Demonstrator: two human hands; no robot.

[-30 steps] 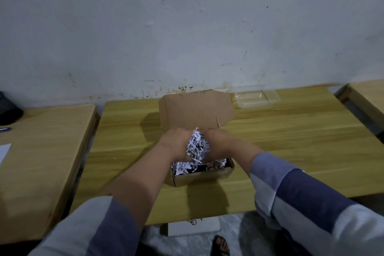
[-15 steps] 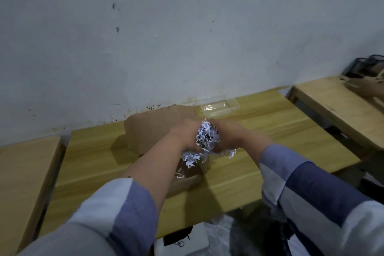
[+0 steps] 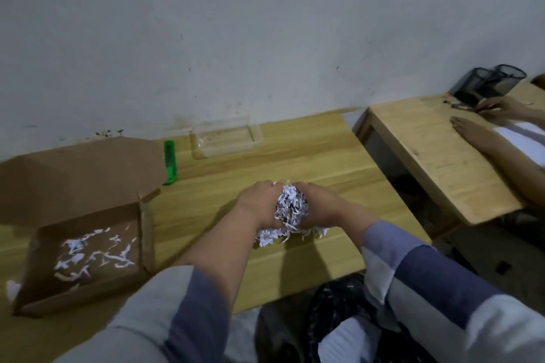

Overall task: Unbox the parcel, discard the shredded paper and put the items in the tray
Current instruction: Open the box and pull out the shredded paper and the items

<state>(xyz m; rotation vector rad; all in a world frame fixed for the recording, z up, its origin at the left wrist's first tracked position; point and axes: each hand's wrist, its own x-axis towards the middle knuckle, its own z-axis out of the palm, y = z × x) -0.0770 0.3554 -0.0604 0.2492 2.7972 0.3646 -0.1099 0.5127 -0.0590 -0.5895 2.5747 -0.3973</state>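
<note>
A wad of white shredded paper (image 3: pixel 290 209) is pressed between my left hand (image 3: pixel 259 205) and my right hand (image 3: pixel 318 205), a little above the wooden table (image 3: pixel 295 162) near its right front part. Loose strands hang below the wad. The open brown cardboard box (image 3: pixel 141 233) stands at the left, lid tilted back, with only scattered scraps of shredded paper on its floor. A clear plastic tray (image 3: pixel 225 143) sits at the back against the wall; I see nothing in it.
A green utility knife (image 3: pixel 169 162) lies beside the box lid. Below the table's front edge is a dark bag or bin (image 3: pixel 333 312). Another person's hands (image 3: pixel 472 130) rest on the neighbouring table (image 3: pixel 436 156) at the right, near black mesh holders (image 3: pixel 486 82).
Both hands lifted the wad of shredded paper out of the box and carried it to the right. My view swung right, so the box now lies at the left.
</note>
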